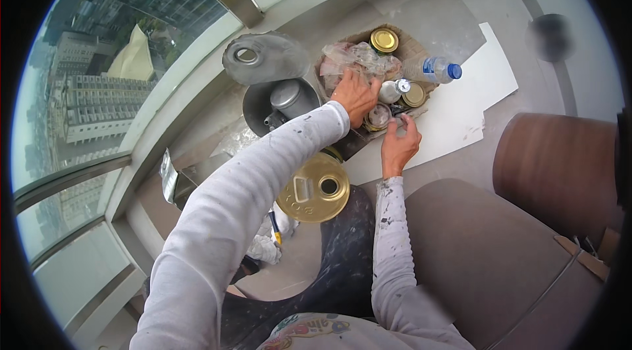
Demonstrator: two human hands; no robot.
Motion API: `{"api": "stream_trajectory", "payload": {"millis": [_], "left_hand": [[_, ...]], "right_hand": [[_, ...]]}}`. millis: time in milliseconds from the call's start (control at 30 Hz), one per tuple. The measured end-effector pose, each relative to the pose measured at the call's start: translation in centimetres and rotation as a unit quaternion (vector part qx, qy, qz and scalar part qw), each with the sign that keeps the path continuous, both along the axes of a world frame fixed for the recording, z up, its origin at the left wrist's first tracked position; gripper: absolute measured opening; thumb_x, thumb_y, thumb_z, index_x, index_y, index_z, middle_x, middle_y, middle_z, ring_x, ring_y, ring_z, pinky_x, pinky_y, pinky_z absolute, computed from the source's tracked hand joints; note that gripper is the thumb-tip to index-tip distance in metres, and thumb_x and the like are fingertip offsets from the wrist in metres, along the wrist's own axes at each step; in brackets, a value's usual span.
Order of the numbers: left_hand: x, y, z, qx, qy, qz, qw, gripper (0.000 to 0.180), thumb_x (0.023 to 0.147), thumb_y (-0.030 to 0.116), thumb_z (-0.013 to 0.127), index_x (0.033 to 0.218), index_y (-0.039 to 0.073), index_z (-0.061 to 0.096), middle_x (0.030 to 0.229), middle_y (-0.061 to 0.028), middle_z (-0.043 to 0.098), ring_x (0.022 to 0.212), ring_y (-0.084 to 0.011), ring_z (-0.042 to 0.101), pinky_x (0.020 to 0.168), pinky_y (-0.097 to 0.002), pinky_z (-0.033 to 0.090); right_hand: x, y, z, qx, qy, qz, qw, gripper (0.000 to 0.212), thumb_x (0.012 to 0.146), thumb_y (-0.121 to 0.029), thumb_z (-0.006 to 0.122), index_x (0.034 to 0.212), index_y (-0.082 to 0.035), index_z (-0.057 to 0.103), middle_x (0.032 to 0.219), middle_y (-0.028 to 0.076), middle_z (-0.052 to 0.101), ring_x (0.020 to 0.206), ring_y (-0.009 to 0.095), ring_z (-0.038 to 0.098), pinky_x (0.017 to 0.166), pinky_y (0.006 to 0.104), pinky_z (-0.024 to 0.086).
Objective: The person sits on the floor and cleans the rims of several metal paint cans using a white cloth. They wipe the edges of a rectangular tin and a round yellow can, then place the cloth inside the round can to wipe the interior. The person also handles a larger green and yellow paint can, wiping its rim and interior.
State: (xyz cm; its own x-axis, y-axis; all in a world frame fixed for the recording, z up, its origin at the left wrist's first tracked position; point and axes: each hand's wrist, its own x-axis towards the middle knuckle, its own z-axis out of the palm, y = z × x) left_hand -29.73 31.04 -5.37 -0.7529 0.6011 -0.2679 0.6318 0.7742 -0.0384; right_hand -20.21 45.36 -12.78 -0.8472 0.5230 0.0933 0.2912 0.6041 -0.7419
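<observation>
A cardboard box (pixel 429 87) holds cans, jars and crumpled clear plastic. Inside it, the curled fingers of my left hand (pixel 357 97) grip the clear plastic bag (pixel 361 57); their tips are partly hidden. My right hand (pixel 401 146) is at the box's near edge, thumb and fingers apart, close beside an open-topped jar (pixel 378 116) with pale residue. Around the hands are a small white bottle (pixel 393 91) with a silver cap, a gold-lidded can (pixel 413 95), another gold-lidded can (pixel 384 40) and a clear plastic bottle (pixel 434 70) with a blue cap.
Left of the box stand a grey bucket (pixel 253 101) with a spray-gun cup (pixel 286 95) in it and a cloudy plastic container (pixel 266 57). A large gold tin (pixel 313 189) is below my left forearm. White board (pixel 454 126), a brown drum (pixel 553 166) and windows surround the spot.
</observation>
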Motion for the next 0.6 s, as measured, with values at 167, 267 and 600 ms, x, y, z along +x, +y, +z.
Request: {"api": "stream_trajectory", "payload": {"millis": [167, 267, 600], "left_hand": [[0.7, 2.2, -2.0, -0.077, 0.045, 0.063, 0.994, 0.060, 0.079, 0.021, 0.066, 0.129, -0.005, 0.046, 0.096, -0.0211, 0.068, 0.091, -0.0342, 0.064, 0.087, -0.0529, 0.037], [1.2, 3.2, -2.5, -0.129, 0.063, 0.094, 0.985, 0.055, 0.084, 0.021, 0.061, 0.131, -0.005, 0.047, 0.097, -0.0198, 0.068, 0.089, -0.0336, 0.063, 0.087, -0.0531, 0.037], [1.1, 4.3, -4.9, -0.071, 0.088, 0.090, 0.990, 0.069, 0.079, 0.027, 0.066, 0.137, -0.003, 0.044, 0.106, -0.0228, 0.065, 0.101, -0.0361, 0.059, 0.093, -0.0542, 0.034]], "right_hand": [[-0.4, 0.2, 0.6, -0.047, -0.019, -0.029, 0.998, 0.032, 0.081, -0.016, 0.071, 0.109, -0.002, 0.067, 0.100, 0.013, 0.069, 0.094, 0.028, 0.060, 0.082, 0.0399, 0.048], [-0.1, 0.6, 0.5, -0.086, -0.021, -0.039, 0.995, 0.031, 0.082, -0.015, 0.071, 0.110, -0.002, 0.067, 0.099, 0.013, 0.070, 0.090, 0.026, 0.064, 0.076, 0.0372, 0.050], [-1.9, 1.9, 2.0, -0.174, 0.063, -0.093, 0.978, 0.041, 0.084, -0.010, 0.069, 0.119, 0.008, 0.058, 0.105, 0.019, 0.069, 0.095, 0.022, 0.067, 0.082, 0.0318, 0.052]]}}
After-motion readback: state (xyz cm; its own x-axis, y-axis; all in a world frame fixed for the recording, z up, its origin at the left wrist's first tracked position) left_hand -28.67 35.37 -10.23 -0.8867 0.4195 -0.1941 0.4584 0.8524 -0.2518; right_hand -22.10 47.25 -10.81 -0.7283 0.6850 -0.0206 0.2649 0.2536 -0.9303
